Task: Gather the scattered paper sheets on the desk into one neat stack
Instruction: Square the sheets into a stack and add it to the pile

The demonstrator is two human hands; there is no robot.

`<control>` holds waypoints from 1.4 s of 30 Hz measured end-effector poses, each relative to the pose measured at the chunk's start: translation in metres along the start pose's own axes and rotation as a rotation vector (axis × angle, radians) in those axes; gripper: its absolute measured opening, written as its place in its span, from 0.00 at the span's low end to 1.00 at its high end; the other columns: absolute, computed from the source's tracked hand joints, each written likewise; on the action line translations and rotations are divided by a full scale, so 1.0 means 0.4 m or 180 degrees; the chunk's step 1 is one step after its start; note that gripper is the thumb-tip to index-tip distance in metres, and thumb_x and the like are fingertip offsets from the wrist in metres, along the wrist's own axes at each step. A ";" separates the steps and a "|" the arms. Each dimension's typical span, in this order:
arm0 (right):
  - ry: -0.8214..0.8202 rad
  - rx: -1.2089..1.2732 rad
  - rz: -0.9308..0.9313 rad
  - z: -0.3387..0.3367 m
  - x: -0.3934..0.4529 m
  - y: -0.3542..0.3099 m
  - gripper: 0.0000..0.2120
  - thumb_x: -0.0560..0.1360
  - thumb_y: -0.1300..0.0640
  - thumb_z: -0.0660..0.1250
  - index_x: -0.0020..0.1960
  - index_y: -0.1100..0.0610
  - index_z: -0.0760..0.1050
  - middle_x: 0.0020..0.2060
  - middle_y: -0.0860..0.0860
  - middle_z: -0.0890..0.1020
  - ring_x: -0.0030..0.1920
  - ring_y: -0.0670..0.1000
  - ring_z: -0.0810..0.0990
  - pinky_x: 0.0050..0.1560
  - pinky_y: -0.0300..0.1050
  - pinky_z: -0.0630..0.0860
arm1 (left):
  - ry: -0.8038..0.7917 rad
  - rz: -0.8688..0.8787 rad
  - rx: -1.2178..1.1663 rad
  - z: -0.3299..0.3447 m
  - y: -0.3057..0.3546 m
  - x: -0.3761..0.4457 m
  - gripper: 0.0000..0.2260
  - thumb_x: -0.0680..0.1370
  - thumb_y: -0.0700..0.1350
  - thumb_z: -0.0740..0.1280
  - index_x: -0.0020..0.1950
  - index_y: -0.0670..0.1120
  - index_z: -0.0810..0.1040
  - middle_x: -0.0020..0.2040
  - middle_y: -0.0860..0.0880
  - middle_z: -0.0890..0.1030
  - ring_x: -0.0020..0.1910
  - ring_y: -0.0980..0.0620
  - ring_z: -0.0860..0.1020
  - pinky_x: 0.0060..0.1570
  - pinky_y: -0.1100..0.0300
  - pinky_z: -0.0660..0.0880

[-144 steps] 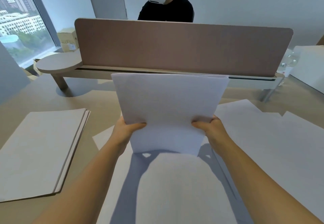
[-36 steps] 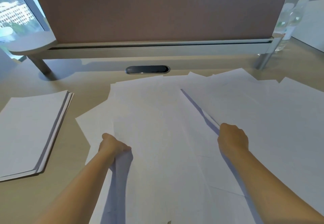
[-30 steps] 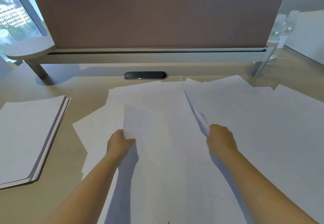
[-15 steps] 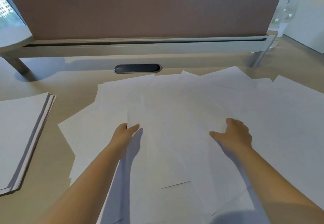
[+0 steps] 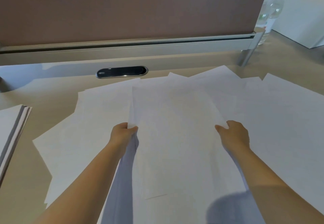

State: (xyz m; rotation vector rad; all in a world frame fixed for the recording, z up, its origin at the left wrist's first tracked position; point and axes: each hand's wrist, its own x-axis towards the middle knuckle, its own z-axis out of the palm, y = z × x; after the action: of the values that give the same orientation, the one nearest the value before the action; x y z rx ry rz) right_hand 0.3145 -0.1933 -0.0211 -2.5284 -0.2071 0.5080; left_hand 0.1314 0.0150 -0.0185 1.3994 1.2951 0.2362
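The left hand (image 5: 122,134) pinches the left edge of a thin bunch of smooth white sheets (image 5: 175,136); the right hand (image 5: 234,135) grips its right edge, above loose flat paper (image 5: 280,118).

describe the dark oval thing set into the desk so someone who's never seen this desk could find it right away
Start at the brown divider panel across the back of the desk, then drop past its grey rail to the desktop. There, just beyond the far edges of the scattered paper sheets, sits the oval grommet. It is the only glossy black thing among pale paper and beige wood.
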 end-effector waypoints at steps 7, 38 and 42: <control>0.0136 0.0972 0.0583 -0.028 0.028 -0.022 0.19 0.73 0.62 0.68 0.60 0.70 0.71 0.57 0.60 0.77 0.58 0.63 0.76 0.54 0.52 0.73 | -0.0054 0.0110 0.0249 0.023 0.020 0.029 0.06 0.76 0.35 0.58 0.39 0.40 0.69 0.37 0.43 0.69 0.42 0.46 0.68 0.40 0.57 0.64; 0.0002 -0.1084 -0.0211 -0.005 -0.078 0.007 0.35 0.77 0.40 0.56 0.75 0.58 0.49 0.74 0.59 0.56 0.74 0.60 0.56 0.71 0.54 0.58 | 0.0700 0.0554 0.2751 -0.049 -0.073 -0.062 0.28 0.77 0.60 0.57 0.73 0.47 0.61 0.74 0.43 0.61 0.74 0.39 0.56 0.69 0.44 0.58; -0.0231 -0.0794 0.0093 -0.001 -0.091 0.035 0.38 0.75 0.38 0.56 0.76 0.57 0.46 0.75 0.57 0.52 0.75 0.60 0.50 0.73 0.56 0.53 | 0.0538 0.0357 0.2943 -0.053 -0.111 -0.080 0.32 0.76 0.65 0.52 0.76 0.52 0.50 0.77 0.47 0.50 0.75 0.37 0.49 0.71 0.41 0.52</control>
State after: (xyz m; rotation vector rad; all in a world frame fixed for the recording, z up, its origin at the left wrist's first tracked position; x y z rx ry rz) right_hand 0.2818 -0.2145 -0.0170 -2.7604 -0.2761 0.6201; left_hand 0.0794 -0.0093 -0.0305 2.2665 1.5450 -0.2154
